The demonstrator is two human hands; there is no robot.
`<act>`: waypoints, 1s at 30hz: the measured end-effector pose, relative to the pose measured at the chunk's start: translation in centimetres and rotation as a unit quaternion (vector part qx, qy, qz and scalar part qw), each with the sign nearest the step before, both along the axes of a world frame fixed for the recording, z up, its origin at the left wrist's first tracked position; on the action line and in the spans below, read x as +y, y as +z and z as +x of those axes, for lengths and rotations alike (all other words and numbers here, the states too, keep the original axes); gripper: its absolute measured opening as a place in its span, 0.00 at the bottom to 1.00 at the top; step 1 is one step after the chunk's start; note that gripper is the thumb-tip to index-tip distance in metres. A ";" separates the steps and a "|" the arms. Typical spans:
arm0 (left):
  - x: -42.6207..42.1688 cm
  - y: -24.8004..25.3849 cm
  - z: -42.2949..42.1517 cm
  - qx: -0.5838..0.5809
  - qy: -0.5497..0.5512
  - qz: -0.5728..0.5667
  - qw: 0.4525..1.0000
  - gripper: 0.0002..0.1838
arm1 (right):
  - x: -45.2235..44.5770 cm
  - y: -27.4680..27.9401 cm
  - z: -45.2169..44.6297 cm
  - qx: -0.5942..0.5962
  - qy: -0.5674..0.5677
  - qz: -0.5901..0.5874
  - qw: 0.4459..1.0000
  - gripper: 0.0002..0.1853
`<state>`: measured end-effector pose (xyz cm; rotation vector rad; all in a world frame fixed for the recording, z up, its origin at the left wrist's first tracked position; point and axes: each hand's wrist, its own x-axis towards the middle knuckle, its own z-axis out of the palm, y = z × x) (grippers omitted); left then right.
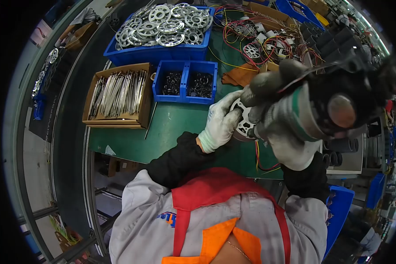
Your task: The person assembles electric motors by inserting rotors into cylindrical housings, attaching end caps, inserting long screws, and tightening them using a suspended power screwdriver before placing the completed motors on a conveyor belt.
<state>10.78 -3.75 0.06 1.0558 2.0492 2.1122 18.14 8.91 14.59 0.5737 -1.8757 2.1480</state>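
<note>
My left hand (220, 122) is closing thumb and fingers on a perforated metal disc (243, 127), whose right side is hiding behind a blurred grey part with a green band (300, 110). My right hand (290, 152) is showing only its pale lower glove; the grey and dark shapes above are covering its fingers, so I cannot tell what it is gripping. The dark bulk (339, 92) beside it is blurring too much to name. Wires (258, 157) are trailing below, their upper ends hiding. Leftward, the green tabletop (167, 121) is giving my left arm room, up to the rod box (119, 119) and twin blue bins (184, 100). The near edge is running close before my apron (220, 187).
</note>
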 end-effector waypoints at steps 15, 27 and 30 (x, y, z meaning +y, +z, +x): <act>-0.6 -0.3 -0.4 0.011 -0.039 0.117 0.992 0.50 | 3.2 3.6 -0.3 0.170 -0.258 0.235 0.922 0.37; 3.8 2.6 -6.5 -0.157 -0.057 0.049 0.985 0.34 | 2.2 -16.6 4.6 -0.066 -0.329 0.381 0.862 0.37; 5.6 -0.4 -10.5 -0.159 -0.045 0.076 0.983 0.34 | 3.5 -20.3 -1.2 -0.119 -0.291 0.259 0.913 0.48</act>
